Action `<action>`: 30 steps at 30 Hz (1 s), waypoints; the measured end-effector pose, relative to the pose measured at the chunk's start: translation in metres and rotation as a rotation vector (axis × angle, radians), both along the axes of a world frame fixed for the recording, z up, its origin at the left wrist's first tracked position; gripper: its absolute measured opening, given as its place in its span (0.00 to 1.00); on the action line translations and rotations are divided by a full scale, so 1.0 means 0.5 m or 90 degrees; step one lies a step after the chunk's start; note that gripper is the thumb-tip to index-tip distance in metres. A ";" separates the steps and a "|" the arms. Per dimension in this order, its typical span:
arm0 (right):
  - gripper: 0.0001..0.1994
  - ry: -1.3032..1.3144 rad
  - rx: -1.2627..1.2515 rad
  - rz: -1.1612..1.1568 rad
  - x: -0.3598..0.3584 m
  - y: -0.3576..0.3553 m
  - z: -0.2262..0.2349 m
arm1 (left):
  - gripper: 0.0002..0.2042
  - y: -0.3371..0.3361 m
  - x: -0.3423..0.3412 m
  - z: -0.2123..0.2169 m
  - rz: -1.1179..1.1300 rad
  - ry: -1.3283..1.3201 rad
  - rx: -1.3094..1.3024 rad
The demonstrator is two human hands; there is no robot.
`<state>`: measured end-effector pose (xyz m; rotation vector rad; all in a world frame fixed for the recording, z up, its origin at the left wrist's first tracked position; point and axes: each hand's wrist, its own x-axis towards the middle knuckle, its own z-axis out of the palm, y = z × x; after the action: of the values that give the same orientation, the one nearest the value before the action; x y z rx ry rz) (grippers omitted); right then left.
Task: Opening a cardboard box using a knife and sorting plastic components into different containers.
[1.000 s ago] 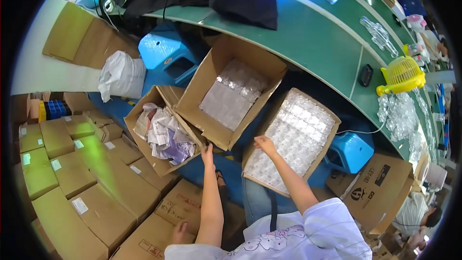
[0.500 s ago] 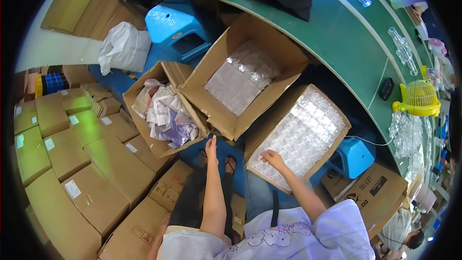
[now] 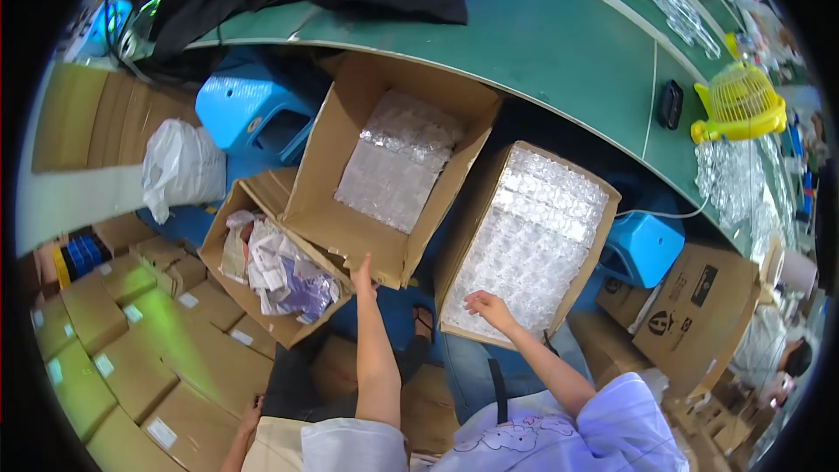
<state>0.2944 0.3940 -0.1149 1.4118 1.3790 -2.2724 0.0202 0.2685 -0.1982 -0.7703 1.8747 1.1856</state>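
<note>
My left hand (image 3: 365,280) is at the near edge of an open cardboard box (image 3: 308,183), thumb over the rim and fingers closed on it. Inside, clear plastic packs (image 3: 393,166) cover the bottom. My right hand (image 3: 491,308) hovers over the near end of a second cardboard box (image 3: 472,236), fingers slightly bent and apart, with nothing visible in them. This box is filled almost to its rim with clear plastic pieces (image 3: 533,236) in rows. Left of the first box stands a smaller carton (image 3: 223,232) of crumpled plastic bags and wrappers (image 3: 280,267).
A co-worker's hand (image 3: 251,415) and dark trouser leg are at my left. Stacked closed cartons (image 3: 175,358) fill the lower left. Blue plastic stools (image 3: 249,109) stand by the boxes. A green table (image 3: 559,44) curves behind, bearing a yellow basket (image 3: 743,105) and clear plastic parts.
My view has shifted, so the boxes sit further left. My left hand has moved up from just below the first box onto its near edge. My right hand's fingers have loosened.
</note>
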 end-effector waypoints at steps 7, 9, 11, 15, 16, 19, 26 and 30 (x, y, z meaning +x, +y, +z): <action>0.10 -0.055 0.106 -0.098 0.006 0.045 -0.017 | 0.14 0.021 0.020 -0.048 -0.189 0.207 -0.158; 0.10 -0.009 0.112 -0.120 -0.049 0.050 0.030 | 0.13 -0.029 -0.043 -0.023 -0.170 0.178 -0.045; 0.10 0.019 0.128 -0.144 -0.086 0.057 0.072 | 0.13 -0.030 -0.046 0.006 -0.185 0.198 -0.091; 0.20 -0.020 0.152 -0.158 -0.119 0.101 0.106 | 0.12 0.052 0.027 0.109 -0.185 0.286 0.017; 0.26 -0.065 0.192 -0.140 -0.130 0.115 0.101 | 0.12 0.072 0.043 0.148 -0.181 0.285 0.047; 0.37 -0.197 0.349 -0.099 -0.185 0.204 0.105 | 0.10 0.098 0.081 0.258 -0.223 0.277 0.027; 0.18 -0.257 0.191 0.164 -0.243 0.316 0.112 | 0.08 0.023 0.167 0.297 -0.194 0.278 -0.048; 0.13 -0.269 0.434 0.176 -0.240 0.202 0.093 | 0.11 -0.048 0.167 0.329 -0.137 0.303 -0.094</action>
<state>0.1743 0.4947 -0.0685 1.5997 2.1139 -1.2733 0.1039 0.2445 -0.0336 -0.3636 2.3880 1.1705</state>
